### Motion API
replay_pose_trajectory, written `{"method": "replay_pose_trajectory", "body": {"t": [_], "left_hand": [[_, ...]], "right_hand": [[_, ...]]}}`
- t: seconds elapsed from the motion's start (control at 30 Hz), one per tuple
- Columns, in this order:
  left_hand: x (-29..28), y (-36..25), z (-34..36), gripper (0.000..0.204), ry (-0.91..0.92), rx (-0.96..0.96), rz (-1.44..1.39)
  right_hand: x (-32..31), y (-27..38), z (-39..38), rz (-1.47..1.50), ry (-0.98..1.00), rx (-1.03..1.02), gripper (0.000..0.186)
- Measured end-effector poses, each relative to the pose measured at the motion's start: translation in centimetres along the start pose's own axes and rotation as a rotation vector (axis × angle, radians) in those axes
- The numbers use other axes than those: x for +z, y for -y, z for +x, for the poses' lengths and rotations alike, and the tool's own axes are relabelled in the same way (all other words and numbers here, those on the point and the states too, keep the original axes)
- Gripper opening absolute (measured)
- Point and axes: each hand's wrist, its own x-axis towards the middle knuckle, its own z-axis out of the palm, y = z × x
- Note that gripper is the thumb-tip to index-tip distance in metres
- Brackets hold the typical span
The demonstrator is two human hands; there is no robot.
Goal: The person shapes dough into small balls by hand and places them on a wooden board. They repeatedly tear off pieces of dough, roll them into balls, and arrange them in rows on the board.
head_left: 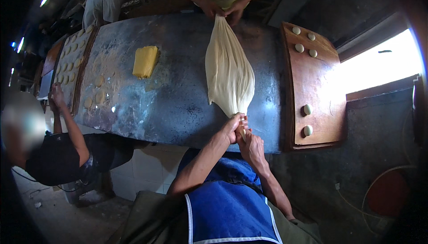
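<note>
Clearly, the left hand (pixel 232 128) and the right hand (pixel 251 147) are both closed around the near end of one long piece of dough (pixel 229 70), with the fingers folded tightly on it. This dough is stretched over the dark table (pixel 178 114), wide in its middle and narrow at both ends (whether its middle touches the table, I cannot tell). At the far end, the hands of a co-worker (pixel 235 13) hold it also. To the left of the dough lies a yellow block (pixel 145 62); to the right, a wooden board (pixel 314 83) carries small round balls (pixel 307 109).
</note>
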Motion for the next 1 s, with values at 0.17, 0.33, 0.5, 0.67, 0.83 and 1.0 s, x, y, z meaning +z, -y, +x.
{"method": "replay_pose_trajectory", "body": {"t": [0.17, 0.33, 0.5, 0.67, 0.83, 1.0], "left_hand": [[-0.6, -0.8, -0.4, 0.021, 0.178, -0.160, -0.274], [-3.1, -0.6, -1.8, 0.022, -0.048, 0.245, 0.679], [-6.5, -0.9, -3.2, 0.044, -0.022, 0.911, 1.519], [0.2, -2.8, -12.8, 0.038, -0.095, 0.445, 2.042], [10.3, -1.2, -20.7, 0.028, 1.009, 0.759, 1.409], [0.9, -2.5, -17.3, 0.018, 0.525, 1.534, 1.414]], "right_hand": [[-5.3, 3.2, -4.7, -0.050, 0.266, -0.381, 0.024], [-9.1, 6.0, -1.4, 0.715, 0.249, -0.647, 0.026], [1.0, 5.4, 10.2, 0.716, 0.312, -0.313, 0.036], [8.3, 2.8, 13.4, 0.688, 0.302, -0.213, 0.035], [9.2, 2.6, 13.4, 0.441, 0.241, -0.634, 0.025], [6.4, -4.2, 5.8, 0.602, -0.005, -0.448, 0.029]]}}
